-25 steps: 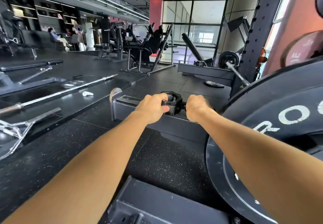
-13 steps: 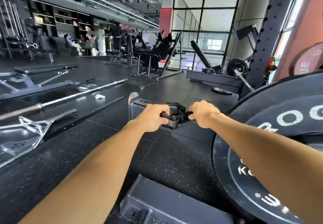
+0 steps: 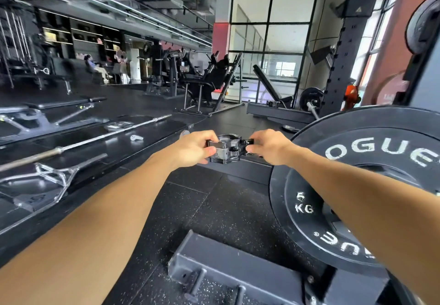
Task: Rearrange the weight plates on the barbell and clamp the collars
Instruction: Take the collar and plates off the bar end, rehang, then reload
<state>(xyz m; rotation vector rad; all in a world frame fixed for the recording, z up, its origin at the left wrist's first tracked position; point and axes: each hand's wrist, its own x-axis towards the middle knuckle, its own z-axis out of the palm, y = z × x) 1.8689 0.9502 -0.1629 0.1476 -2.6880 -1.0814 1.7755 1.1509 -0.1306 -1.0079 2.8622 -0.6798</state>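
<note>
While both your arms are reaching straight out ahead of you, your left hand [image 3: 194, 147] is curling its fingers round the left side of a black collar [image 3: 227, 148], and your right hand [image 3: 267, 146] is pinching the lever tab sticking out of its right side. That collar is sitting directly between your two hands, touched by both, held up in the air above the dark rubber floor [image 3: 221, 209]. Its long axis is running left to right from one hand to the other; its lever end is pointing toward your right hand. Whether its lever is latched or loose, you cannot tell from here.

You are holding one collar only. Under your right forearm, one black weight plate [image 3: 316, 169] is standing upright on edge, its face marked 5 KG turned toward you; the bar it is riding on is hidden behind your arm. Near your feet a dark steel rack base [image 3: 228, 262] is lying across the floor. Off to your left, one bare barbell [image 3: 95, 138] is lying on the platform, its length running from near-left to far-right, with one chrome cable handle [image 3: 42, 181] beside it.
</note>
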